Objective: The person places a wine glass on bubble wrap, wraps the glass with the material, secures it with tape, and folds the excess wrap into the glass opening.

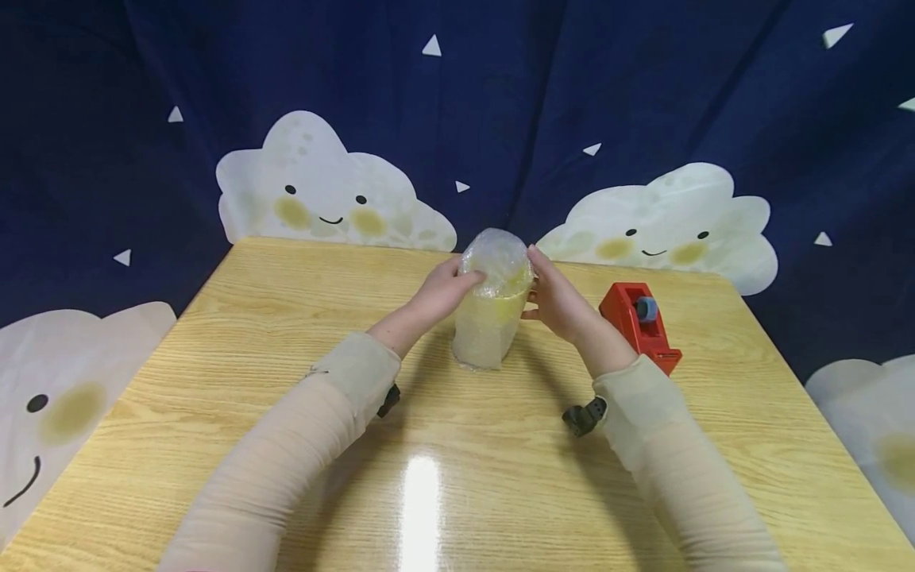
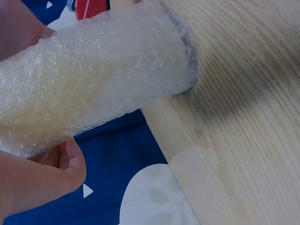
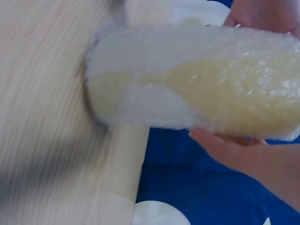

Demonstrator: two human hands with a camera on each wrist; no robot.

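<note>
A tall cylinder swathed in bubble wrap is upright over the far middle of the table, with yellow showing through the clear layers. My left hand grips its upper left side, thumb across the wrap near the top. On the opposite side my right hand holds it, some fingers hidden behind. From the left wrist, the bubble-wrapped cylinder lies between both hands, its lower end close to the wood. The right wrist view is blurred; there the cylinder shows a yellow patch under the wrap. Whether its base touches the table I cannot tell.
A red tape dispenser with a blue roll stands right of my right hand. The wooden table ends just behind the cylinder, at a dark blue curtain with cloud faces. Small black devices hang under both wrists.
</note>
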